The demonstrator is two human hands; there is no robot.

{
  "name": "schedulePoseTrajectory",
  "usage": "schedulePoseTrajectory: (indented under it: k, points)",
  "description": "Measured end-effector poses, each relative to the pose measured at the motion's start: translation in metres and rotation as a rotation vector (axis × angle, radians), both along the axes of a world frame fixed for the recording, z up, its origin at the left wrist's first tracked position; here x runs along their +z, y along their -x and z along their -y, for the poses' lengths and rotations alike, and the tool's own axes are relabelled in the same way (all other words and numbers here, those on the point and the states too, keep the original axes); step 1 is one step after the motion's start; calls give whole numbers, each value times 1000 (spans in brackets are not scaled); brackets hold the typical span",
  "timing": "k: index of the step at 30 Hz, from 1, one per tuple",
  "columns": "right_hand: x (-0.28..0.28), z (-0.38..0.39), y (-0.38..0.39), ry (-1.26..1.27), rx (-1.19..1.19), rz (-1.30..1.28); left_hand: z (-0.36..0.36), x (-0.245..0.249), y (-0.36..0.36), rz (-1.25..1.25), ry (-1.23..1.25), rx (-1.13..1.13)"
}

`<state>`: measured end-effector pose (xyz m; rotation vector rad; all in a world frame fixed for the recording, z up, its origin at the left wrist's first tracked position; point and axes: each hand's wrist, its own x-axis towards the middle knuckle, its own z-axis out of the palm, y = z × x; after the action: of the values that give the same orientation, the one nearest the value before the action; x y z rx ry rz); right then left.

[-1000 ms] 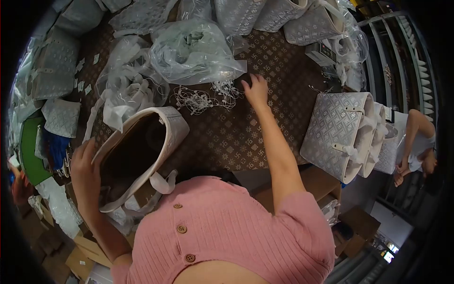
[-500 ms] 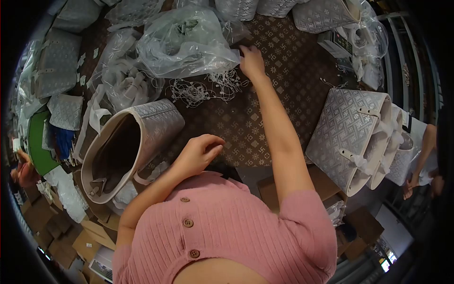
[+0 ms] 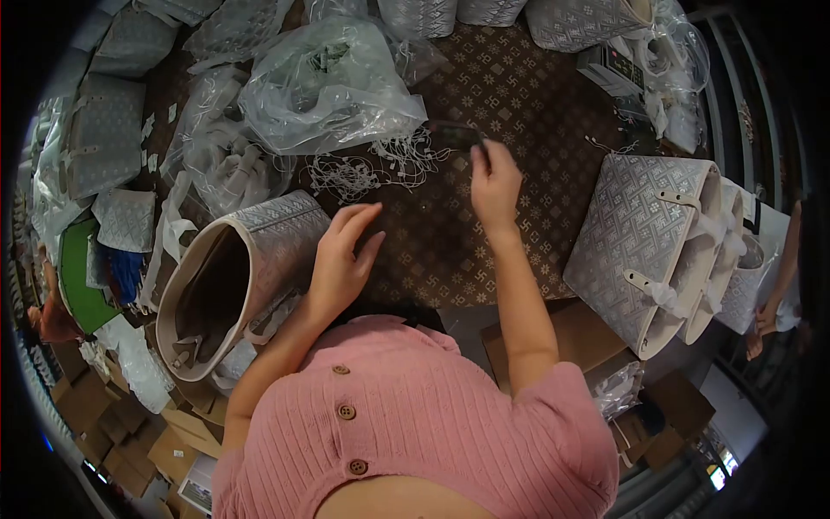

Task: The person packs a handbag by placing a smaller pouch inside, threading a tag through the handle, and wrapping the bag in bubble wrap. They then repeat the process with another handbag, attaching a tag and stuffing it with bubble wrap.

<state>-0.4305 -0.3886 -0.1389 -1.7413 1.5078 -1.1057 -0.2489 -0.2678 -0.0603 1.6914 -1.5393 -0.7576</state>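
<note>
My right hand (image 3: 496,186) is closed on a slim dark object (image 3: 458,131), blurred by motion, whose kind I cannot make out. It is held over the brown patterned table cover (image 3: 471,251). My left hand (image 3: 341,259) holds nothing, its thumb and fingers apart, just right of a grey patterned tote bag (image 3: 290,232). That bag lies on its side with its dark mouth facing me. Beyond my hands, a tangle of white strings (image 3: 346,176) lies beside a clear plastic bag (image 3: 324,95) with small greenish items inside.
More grey tote bags (image 3: 644,238) stand at the right edge, with others (image 3: 588,24) at the back. Crumpled plastic and white straps (image 3: 233,173) lie at left. A box (image 3: 609,69) sits back right. Other people's arms (image 3: 782,277) show at the far right and far left (image 3: 54,303).
My right hand has drawn back toward me from beside the plastic bag, now with the dark object in it. My left hand has risen slightly and its fingers have spread.
</note>
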Motion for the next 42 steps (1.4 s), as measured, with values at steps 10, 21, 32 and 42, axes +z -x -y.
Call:
schedulePoseTrajectory:
  k: [10, 21, 32, 42]
  points:
    - [-60, 14, 11, 155, 70, -513, -11, -22, -10, -204, -246, 113]
    - [14, -98, 33, -954, 371, 454, -21, 6, -9, -605, -475, 196]
    - [112, -85, 9, -539, 523, 541, -50, 64, -14, -718, -281, 190]
    - [157, -132, -58, -63, 829, 371, -117, 94, -44, -964, 154, 452]
